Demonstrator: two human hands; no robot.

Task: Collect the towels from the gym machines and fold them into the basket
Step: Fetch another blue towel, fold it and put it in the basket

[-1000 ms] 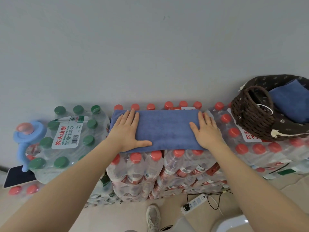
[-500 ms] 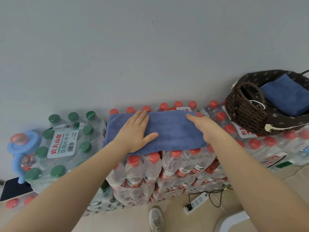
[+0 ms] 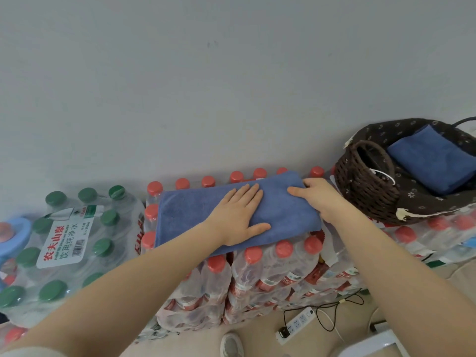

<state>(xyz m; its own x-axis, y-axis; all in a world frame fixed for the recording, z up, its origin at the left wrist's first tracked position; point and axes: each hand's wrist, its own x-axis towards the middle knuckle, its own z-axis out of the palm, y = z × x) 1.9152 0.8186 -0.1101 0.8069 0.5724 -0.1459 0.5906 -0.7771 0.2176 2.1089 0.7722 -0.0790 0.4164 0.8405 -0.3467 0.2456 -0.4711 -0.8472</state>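
Both hands: left hand (image 3: 238, 217) pressed flat, fingers spread, on towel (image 3: 185, 217); right hand (image 3: 318, 197) gripping its end.

Left hand (image 3: 238, 216) flat, right hand (image 3: 320, 195) seemingly gripping.

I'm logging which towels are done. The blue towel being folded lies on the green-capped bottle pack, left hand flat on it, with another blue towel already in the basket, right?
Not quite: the head view shows the blue towel on the red-capped bottle pack. The rest holds.

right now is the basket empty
No, a folded blue towel already lies inside the wicker basket.
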